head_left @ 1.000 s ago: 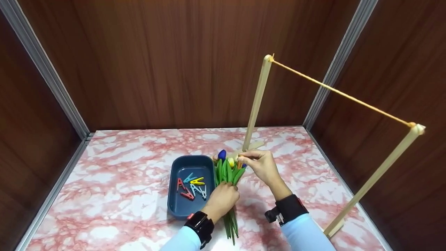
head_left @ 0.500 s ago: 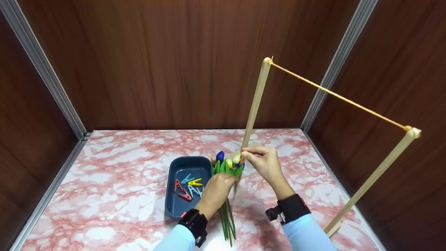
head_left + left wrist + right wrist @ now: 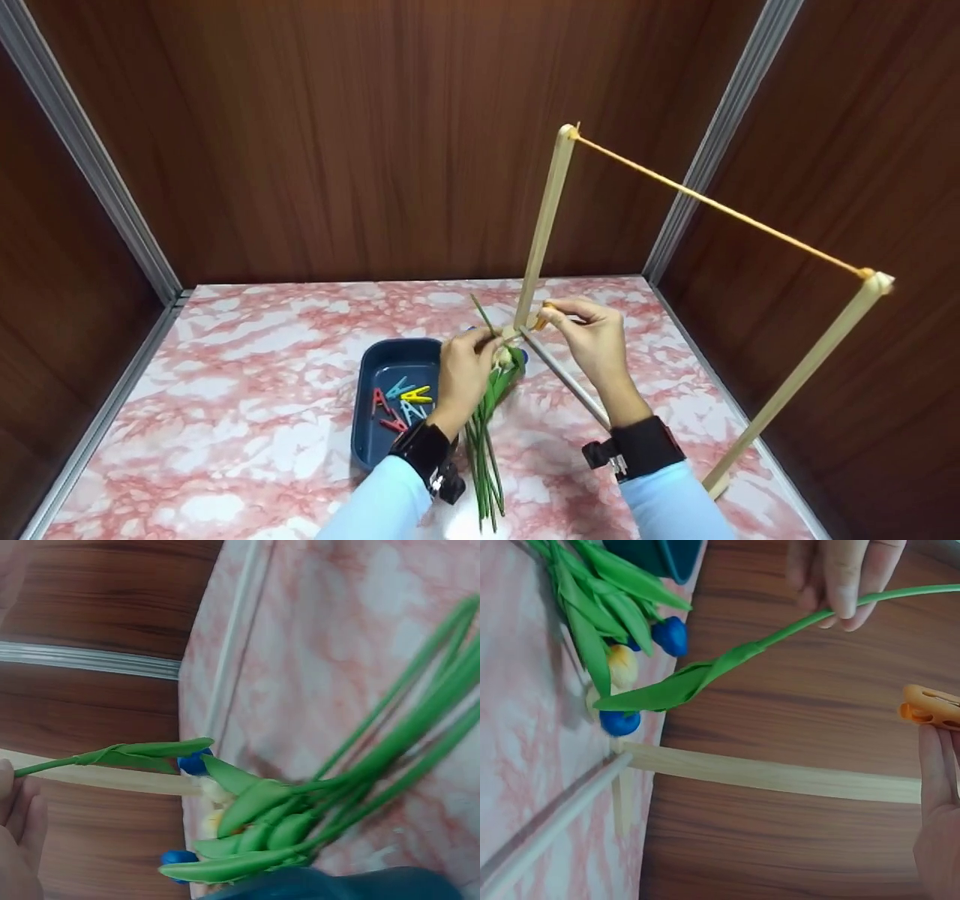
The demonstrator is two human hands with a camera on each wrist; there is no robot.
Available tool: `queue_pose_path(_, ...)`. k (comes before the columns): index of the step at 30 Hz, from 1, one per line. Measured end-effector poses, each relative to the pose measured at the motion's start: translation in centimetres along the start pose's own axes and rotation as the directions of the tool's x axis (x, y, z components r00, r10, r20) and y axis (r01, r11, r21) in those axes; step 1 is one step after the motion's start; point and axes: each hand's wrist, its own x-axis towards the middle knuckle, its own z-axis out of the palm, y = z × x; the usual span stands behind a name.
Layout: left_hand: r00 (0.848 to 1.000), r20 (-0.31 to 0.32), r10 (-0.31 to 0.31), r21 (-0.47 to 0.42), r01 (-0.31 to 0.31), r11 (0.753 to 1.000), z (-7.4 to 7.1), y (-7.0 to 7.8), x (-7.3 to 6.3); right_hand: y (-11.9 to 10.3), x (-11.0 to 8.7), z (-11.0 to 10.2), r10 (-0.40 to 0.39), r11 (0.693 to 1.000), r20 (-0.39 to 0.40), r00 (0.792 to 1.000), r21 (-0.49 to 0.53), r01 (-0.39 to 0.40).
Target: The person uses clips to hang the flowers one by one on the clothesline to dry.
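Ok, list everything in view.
Bin: one, blue, on table
Clothespins: at least five; red, yellow, blue; in bin
Held clothespin: one, orange, right fingers
Held stem: one, green, left fingers
Flower bunch: one; green, blue, white, yellow; beside bin
Posts: two, pale, at right
Cord: one, orange, between posts
Bar: one, greyish, at far post
Table: one, pink-white, below
Panels: three, brown, around
Corner strips: two, grey, behind
Straps: two, black, wrists
Sleeves: two, light blue, forearms
Hands: two, over table

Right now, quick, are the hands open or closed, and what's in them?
Left hand: closed, pinching a green stem.
Right hand: closed, pinching an orange clothespin.
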Motion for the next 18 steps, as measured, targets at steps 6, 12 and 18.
queue_pose_path(6, 0.999, -0.001, -0.037, -0.041, 0.036, 0.998, -0.1, 1.6, 1.7, -0.6, 0.8, -0.7, -0.029, 0.999, -0.04, 0.999, -0.025, 0.028)
queue_pose_path(12, 1.0, -0.005, 0.029, -0.065, -0.029, 0.997, -0.1, 3.1, 3.9, -1.4, 1.6, -1.1, -0.063, 0.998, -0.085, 0.994, -0.02, 0.061)
queue_pose_path(18, 0.994, 0.027, 0.107, -0.081, -0.105, 0.991, 0.3, 4.8, 6.2, -2.9, 2.6, -2.0, -0.13, 0.991, -0.152, 0.98, -0.009, 0.13)
